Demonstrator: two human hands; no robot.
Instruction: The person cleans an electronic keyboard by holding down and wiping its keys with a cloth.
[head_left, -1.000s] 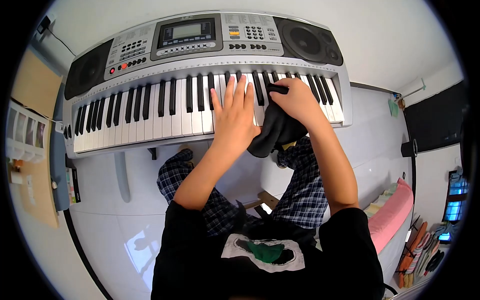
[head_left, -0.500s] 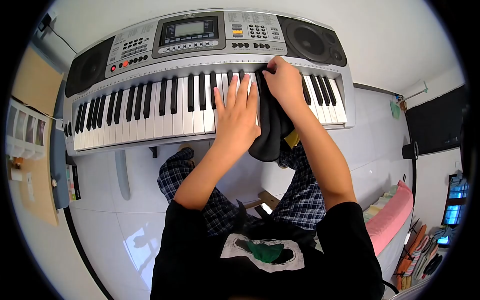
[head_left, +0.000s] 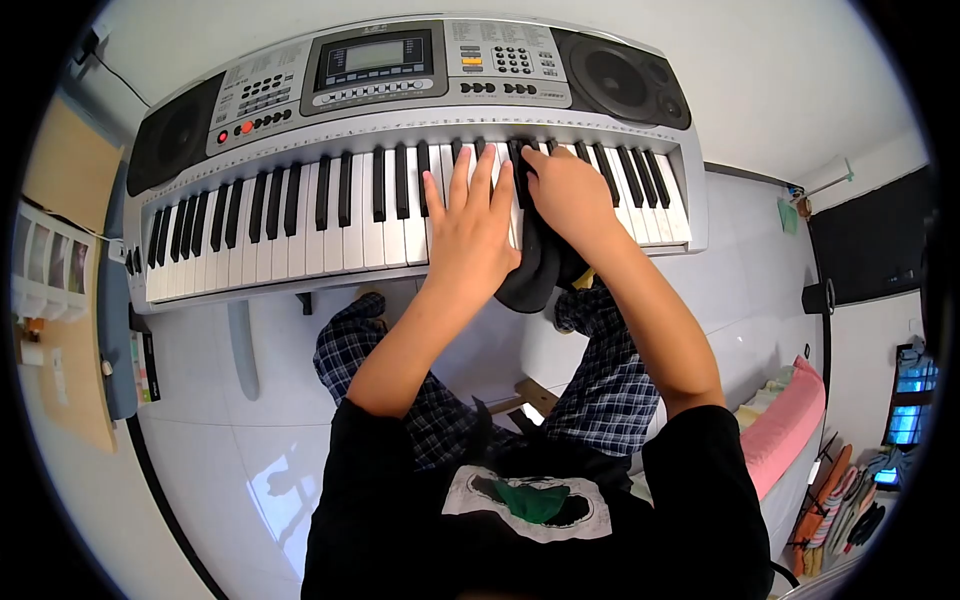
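Note:
My left hand [head_left: 468, 225] lies flat on the white and black keys [head_left: 330, 225] of a silver electronic keyboard [head_left: 400, 132], its fingers spread. Just right of it, my right hand [head_left: 572, 195] has curled fingers pressed on a soft black cloth [head_left: 528, 285]. This cloth lies across the keys and hangs over the keyboard's front edge. Part of it is hidden under my right hand and forearm. A small yellow patch shows beside its hanging end.
The keyboard has a display [head_left: 375, 55] and a speaker [head_left: 620, 75] at its right end. My plaid-covered legs are below. A wooden stool [head_left: 537, 395] shows between them. To the left stands a light wooden panel [head_left: 75, 350]; a pink cushion [head_left: 785, 425] lies to the right.
My right hand has come slightly nearer and to the right, its fingers lower on the keys. The cloth's far end is bunched lower under it. My left hand stays in place.

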